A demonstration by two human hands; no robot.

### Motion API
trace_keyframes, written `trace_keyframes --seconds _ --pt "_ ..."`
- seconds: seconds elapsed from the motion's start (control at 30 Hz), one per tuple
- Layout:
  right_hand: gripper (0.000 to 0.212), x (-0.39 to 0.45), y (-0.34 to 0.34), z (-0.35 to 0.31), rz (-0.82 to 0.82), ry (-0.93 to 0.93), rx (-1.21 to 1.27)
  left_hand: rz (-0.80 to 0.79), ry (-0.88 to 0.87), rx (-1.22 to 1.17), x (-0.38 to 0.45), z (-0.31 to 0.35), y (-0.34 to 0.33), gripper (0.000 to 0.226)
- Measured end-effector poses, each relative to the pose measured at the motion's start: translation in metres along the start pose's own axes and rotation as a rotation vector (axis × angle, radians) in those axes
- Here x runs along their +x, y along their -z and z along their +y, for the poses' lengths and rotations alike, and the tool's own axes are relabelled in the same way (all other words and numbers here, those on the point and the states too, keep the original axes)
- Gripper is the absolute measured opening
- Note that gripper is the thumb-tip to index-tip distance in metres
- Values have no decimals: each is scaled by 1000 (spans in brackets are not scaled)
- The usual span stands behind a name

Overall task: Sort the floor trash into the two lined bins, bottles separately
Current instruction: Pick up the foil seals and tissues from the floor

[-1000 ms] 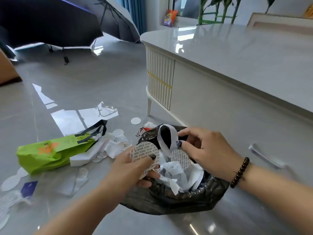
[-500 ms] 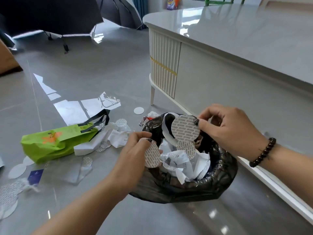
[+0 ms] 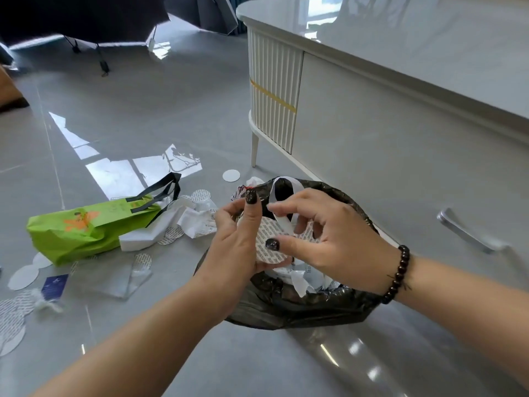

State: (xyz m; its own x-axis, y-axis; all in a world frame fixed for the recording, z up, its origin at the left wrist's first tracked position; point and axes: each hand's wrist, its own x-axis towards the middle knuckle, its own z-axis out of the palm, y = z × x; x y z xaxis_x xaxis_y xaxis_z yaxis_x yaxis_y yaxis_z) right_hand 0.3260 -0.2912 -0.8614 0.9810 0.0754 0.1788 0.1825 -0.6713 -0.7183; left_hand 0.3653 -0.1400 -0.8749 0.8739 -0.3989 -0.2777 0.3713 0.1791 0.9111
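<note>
We are holding a round printed seal disc (image 3: 267, 243) just above the black-lined bin (image 3: 300, 308), which is sitting on the grey floor (image 3: 171, 116) beside the white table (image 3: 400, 90). Our left hand (image 3: 234, 247) is gripping the disc from the left, fingers curled around its edge, and our right hand (image 3: 323, 239) is pinching it from the right with the thumb pressing on its printed face; a second disc (image 3: 310, 233) is showing behind the right fingers, though we cannot tell which hand is holding it. The bin is already holding crumpled white paper (image 3: 300, 279) and a white strip loop (image 3: 282, 196) that is rising behind our hands. A beaded bracelet (image 3: 398, 273) is circling the right wrist. To the left on the floor, a green gift bag (image 3: 83, 233) is lying on its side, touching torn white wrappers (image 3: 197, 222), with more loose discs (image 3: 23, 277) scattered around it and a plain white disc (image 3: 231, 175) near the table leg. Open dark umbrellas (image 3: 86, 15) are standing at the far end.
</note>
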Motion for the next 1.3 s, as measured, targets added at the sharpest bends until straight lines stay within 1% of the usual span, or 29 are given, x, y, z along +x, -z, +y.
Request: trace_keyframes --seconds 0.07,0.1,0.2,0.27,0.3,0.37,0.4,0.43,0.47,0.53,0.6,0.63,0.73,0.77,0.8,0.87,0.93,0.97,1.03,1.1,1.17,1.23,1.3 --pt "42 1 -3 -1 -14 23 9 -7 -17 32 0 -2 -1 66" --pt "39 2 -4 -1 12 29 22 -12 -25 33 0 -3 -1 67" --pt "25 2 0 -4 165 21 125 -21 -27 36 -1 -1 -1 59" --pt "19 4 7 -6 254 1 235 17 -30 56 1 1 0 50" --pt "17 5 11 -6 294 -7 250 46 -41 45 3 3 2 41" --pt "13 7 22 -1 363 -13 202 100 -70 10 9 5 4 15" --pt "12 9 28 2 395 -23 164 127 -89 31 11 6 5 13" --pt "12 10 32 5 420 -40 119 148 -107 69 14 7 6 18" --pt "13 11 36 9 421 -69 65 156 -140 116 16 7 7 23" --pt "13 12 39 16 326 -158 -5 171 -258 253 20 3 11 30" --pt "9 10 37 17 216 -224 62 172 -389 456 25 -4 16 35" --pt "7 8 36 18 194 -225 76 154 -421 511 27 -7 18 36" --pt "4 5 36 18 172 -158 -80 82 -416 463 32 -13 19 37" --pt "3 5 38 20 154 -166 -128 77 -417 450 33 -14 19 38" --pt "5 6 41 23 126 -193 -168 75 -433 465 34 -14 21 38" --pt "12 8 47 30 54 -277 -234 87 -498 592 35 -16 28 35" --pt "23 8 50 39 47 -330 -315 111 -564 754 35 -21 39 35" --pt "31 7 51 43 47 -358 -371 128 -570 818 34 -25 44 36" --pt "53 5 50 50 -20 -470 -447 176 -520 888 34 -32 55 39" --pt "67 1 46 55 -112 -596 -376 188 -371 921 32 -32 60 37" --pt "70 0 39 56 -160 -632 -296 153 -221 1026 29 -29 61 30" --pt "71 -1 37 55 -144 -636 -250 120 -140 1148 27 -23 59 31" --pt "73 -2 26 43 -150 -639 -226 133 -76 1226 23 -16 70 32"
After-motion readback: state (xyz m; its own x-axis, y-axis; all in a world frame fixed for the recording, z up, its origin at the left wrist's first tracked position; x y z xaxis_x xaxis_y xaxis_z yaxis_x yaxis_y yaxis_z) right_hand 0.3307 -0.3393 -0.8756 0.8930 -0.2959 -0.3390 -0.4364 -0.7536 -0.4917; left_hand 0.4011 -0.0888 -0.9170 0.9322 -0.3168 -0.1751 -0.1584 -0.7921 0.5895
